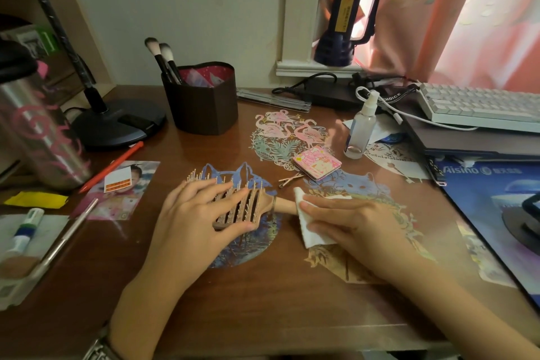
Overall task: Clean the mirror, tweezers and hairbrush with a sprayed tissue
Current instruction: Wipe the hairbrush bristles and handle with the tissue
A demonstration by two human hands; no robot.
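A tan vented hairbrush (242, 204) lies bristles-up in the middle of the desk. My left hand (195, 213) grips its head from the left, fingers across the bristles. My right hand (350, 225) presses a folded white tissue (309, 231) around the brush handle (285, 204). A small pink compact mirror (317, 166) lies closed just behind the hands. Gold tweezers (289, 179) rest beside the mirror, to its left. A clear spray bottle (361, 128) stands upright behind the mirror to the right.
A dark heart-shaped pot (201, 108) with makeup brushes stands at the back. A lamp base (117, 126) and a steel flask (38, 131) are at the left. A white keyboard (479, 108) on a laptop and a blue mat (491, 207) fill the right.
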